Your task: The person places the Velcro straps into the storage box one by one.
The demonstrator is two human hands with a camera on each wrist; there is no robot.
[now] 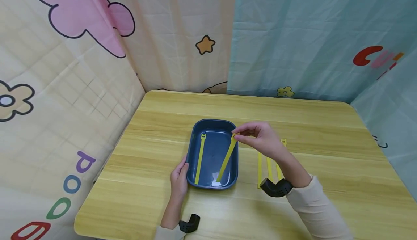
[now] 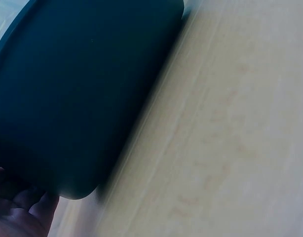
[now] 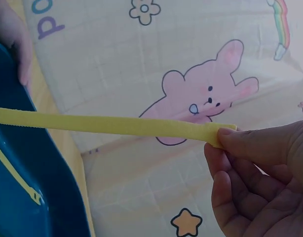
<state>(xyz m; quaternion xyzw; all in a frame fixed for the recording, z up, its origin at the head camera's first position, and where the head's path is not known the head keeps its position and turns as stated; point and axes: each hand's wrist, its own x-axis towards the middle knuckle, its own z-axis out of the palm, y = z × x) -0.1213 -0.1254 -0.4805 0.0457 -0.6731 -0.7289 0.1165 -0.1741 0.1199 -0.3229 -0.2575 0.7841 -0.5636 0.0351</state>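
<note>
The right hand (image 1: 260, 135) is reaching in from the right above the far right corner of a blue tray (image 1: 211, 156), its forearm slanting across the tabletop (image 1: 143, 153). Thumb and forefinger are pinching the head of a yellow strap (image 1: 226, 160), whose length is hanging away from the fingers, slanting down and leftward over the tray's interior; whether its lower end is touching the tray floor, I cannot tell. The left hand (image 1: 179, 178) is gripping the tray's left side near the closer corner. A second strap (image 1: 200, 160) is lying inside along that side, while more straps (image 1: 260, 167) are resting rightward, partly hidden behind the right arm.
</note>
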